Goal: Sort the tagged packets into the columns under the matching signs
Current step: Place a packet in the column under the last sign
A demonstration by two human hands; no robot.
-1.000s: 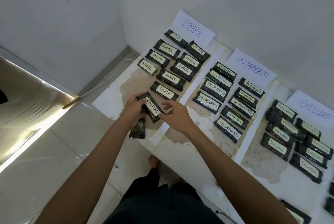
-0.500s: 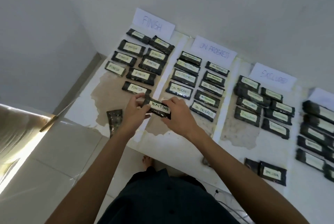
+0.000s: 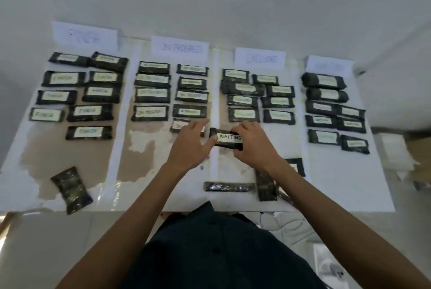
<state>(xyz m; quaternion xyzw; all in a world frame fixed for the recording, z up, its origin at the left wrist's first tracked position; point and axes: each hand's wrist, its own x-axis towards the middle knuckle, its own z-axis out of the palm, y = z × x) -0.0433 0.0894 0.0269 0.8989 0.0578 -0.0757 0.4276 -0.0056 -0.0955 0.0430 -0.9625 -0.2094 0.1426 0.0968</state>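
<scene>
- The dark, crinkly, flat oblong packet (image 3: 229, 138) carries a pale paper tag lettered WAITING in black.
- The left hand (image 3: 190, 146) pinches its left end with thumb and fingers; the right hand (image 3: 253, 142) grips its right end from the other side, fingers curled over the top edge.
- The packet sits level just above the white glossy tabletop (image 3: 345, 183), over the pale strip between the ON PROGRESS and EXCLUDED columns.
- Four white paper signs stand at the back; the rightmost sign (image 3: 329, 66) is too blurred to read.
- Beneath each sign lie rows of similar dark tagged packets, and the table's coating is peeled to brown patches (image 3: 46, 155) at left.
- Half a second ago the packet was over the strip between FINISH and ON PROGRESS; it has now come rightward by one column, both hands still on it.
- An untagged dark packet (image 3: 71, 189) lies tilted at the near left edge.
</scene>
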